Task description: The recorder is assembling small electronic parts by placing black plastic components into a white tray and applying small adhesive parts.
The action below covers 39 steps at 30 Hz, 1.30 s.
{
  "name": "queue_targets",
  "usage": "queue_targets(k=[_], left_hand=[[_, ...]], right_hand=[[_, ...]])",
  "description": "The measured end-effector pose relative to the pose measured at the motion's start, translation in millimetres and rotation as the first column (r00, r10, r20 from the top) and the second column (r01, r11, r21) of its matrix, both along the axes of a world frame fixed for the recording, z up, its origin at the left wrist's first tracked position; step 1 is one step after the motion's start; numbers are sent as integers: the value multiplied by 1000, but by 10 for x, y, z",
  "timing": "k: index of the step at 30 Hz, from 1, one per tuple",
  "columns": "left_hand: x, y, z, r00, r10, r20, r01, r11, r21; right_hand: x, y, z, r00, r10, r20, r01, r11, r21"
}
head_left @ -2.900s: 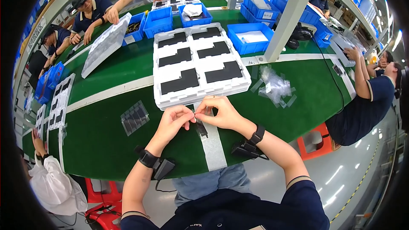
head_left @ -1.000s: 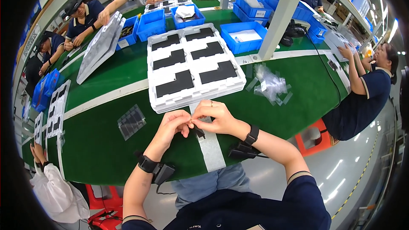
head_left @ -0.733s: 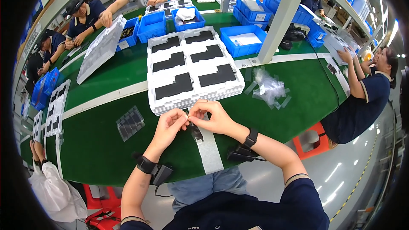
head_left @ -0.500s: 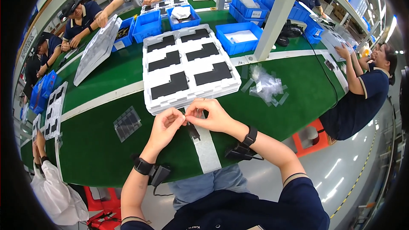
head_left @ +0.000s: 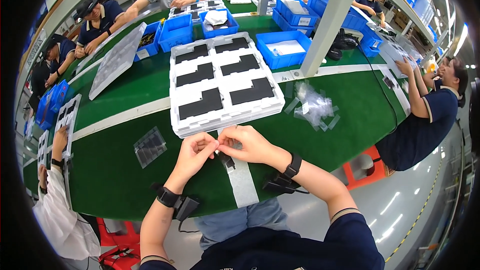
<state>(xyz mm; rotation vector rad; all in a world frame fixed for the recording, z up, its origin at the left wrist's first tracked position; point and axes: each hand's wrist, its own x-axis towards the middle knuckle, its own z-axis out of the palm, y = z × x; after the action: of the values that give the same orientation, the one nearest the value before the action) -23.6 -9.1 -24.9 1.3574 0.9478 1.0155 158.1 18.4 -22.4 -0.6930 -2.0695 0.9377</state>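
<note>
Both my hands meet just in front of the near edge of a stack of white trays. My left hand pinches with thumb and forefinger, fingertips touching those of the other hand. My right hand is closed in a similar pinch. From the joined fingertips a small thin black piece extends toward me, over a pale strip on the table; its upper end is hidden by the fingers. The top tray carries several flat black L-shaped pieces in its pockets.
A clear film sheet lies left of my hands. Loose clear film scraps are heaped at right. Blue bins and a white post stand beyond the trays. Co-workers sit around the green table.
My joined hands have come slightly toward me, and the small black piece has shifted with them. At far left, a co-worker's hand has reached farther up along a tray.
</note>
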Motion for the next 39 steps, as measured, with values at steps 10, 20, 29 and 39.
queue_targets(k=[10,20,29,39], left_hand=[[30,-17,-5,998,25,57,-22,999,-41],[38,-36,7,999,32,11,-31,998,-48],[25,-64,24,995,-25,101,39,990,-138],[31,-42,27,1000,-7,26,12,982,-190]], right_hand=[[-2,19,-34,996,13,93,-16,999,34],[-5,10,-31,995,89,42,-89,996,-4],[-65,-64,-43,996,73,-45,-63,981,186],[-71,-45,-24,997,13,81,-36,959,280]])
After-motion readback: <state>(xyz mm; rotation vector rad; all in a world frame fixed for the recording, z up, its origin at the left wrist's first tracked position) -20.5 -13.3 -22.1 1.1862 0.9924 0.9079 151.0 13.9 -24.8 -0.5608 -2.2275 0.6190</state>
